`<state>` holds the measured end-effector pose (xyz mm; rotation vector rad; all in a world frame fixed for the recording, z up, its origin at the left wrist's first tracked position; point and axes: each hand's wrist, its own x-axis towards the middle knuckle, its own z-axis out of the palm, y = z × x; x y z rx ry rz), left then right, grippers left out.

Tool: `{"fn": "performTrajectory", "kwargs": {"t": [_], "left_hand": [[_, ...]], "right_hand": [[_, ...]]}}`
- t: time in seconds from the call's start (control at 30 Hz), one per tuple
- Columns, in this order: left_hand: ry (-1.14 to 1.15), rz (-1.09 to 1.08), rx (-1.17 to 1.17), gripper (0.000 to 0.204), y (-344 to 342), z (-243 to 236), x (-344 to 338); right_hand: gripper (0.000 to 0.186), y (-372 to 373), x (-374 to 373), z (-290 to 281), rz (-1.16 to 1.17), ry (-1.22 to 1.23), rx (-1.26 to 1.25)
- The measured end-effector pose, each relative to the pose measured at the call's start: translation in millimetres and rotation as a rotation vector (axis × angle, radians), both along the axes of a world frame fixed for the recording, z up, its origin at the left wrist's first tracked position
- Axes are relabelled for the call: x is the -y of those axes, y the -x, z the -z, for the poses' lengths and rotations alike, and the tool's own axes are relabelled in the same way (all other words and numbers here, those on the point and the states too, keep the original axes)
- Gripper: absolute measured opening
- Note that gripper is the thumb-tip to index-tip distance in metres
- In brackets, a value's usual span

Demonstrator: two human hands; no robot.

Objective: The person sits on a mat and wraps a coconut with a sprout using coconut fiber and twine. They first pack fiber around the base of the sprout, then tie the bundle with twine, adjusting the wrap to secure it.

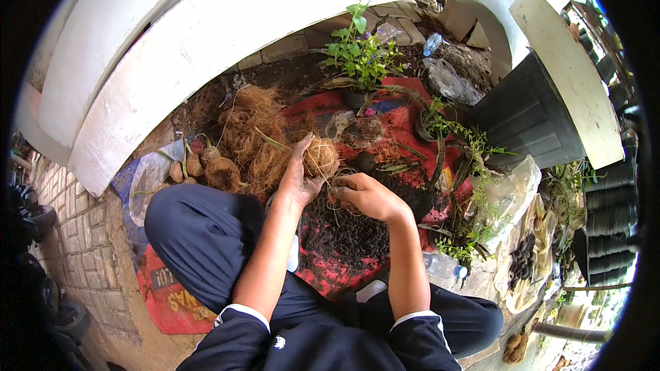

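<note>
Coir ball [322, 156], round, axis unclear; left grip [299, 177] cups it, right grip [369, 196] pinches string [328, 179].

The ball [323, 156] hides part of the left hand [300, 177], and what lies at the right hand's [368, 196] fingertips is too small to tell. The shirt [330, 347] is cut off by the near edge, the black pots [609, 223] by the right.
</note>
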<state>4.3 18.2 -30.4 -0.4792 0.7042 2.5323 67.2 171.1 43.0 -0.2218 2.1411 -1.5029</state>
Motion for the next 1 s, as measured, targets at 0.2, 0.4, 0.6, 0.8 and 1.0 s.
{"fn": "performTrajectory", "kwargs": {"t": [0.2, 0.4, 0.6, 0.8, 1.0], "left_hand": [[-0.129, 0.084, -0.007, 0.050, -0.9, -4.0, 3.5], [-0.050, 0.080, 0.045, 0.055, -1.1, -2.7, 2.2], [-0.254, 0.250, -0.017, 0.055, -1.0, -0.9, 6.6], [-0.359, 0.257, -0.130, 0.052, -3.0, 0.4, 7.6], [-0.283, 0.464, -0.296, 0.055, -6.3, -2.6, 9.8]], "right_hand": [[0.022, 6.1, -4.2, 15.7, 0.008, 0.072, 0.187], [0.022, 10.2, -16.3, 39.9, 0.098, 0.216, 0.293], [0.019, 12.9, -26.6, 51.1, 0.453, 0.590, 0.516], [0.017, 10.4, -37.4, 43.7, 0.303, 0.523, 0.422], [0.016, 8.9, -30.9, 32.4, 0.524, 0.581, 0.403]]}}
